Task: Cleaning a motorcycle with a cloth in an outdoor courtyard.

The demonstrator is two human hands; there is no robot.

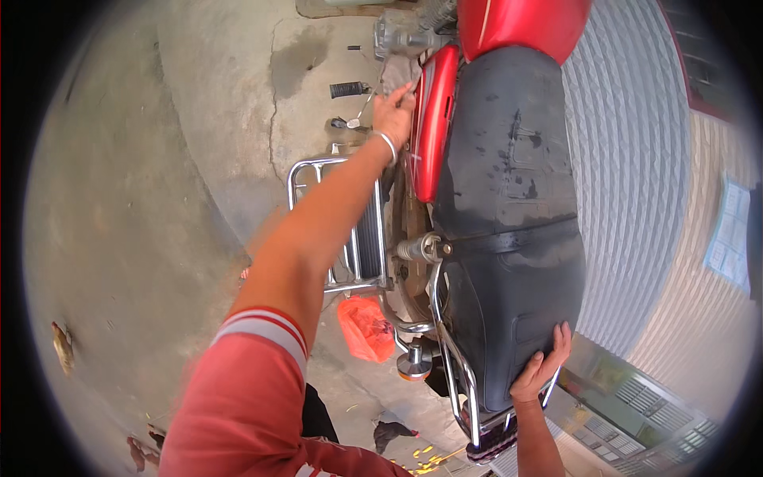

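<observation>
A motorcycle with a long black seat point(506, 179) and a red side cover point(440, 119) stretches before me. My left hand point(393, 113), with a pale bangle at the wrist, reaches along the machine's side. It holds a greyish cloth point(400, 74) between the side cover and the metal engine parts point(399, 39). On the rear of the seat rests my right hand point(539, 369), thumb and fingers spread, gripping nothing. The red fuel tank point(524, 27) lies beyond the seat. Dark wet-looking marks spot the seat top.
A chrome side rack point(381, 226), a rubber footpeg point(349, 89) and a rear turn signal point(415, 362) jut out leftward. A red plastic bag point(363, 328) sits on the concrete floor point(131, 197). A dark chicken point(390, 435) stands near the rear. A ridged wall point(626, 179) runs along the right.
</observation>
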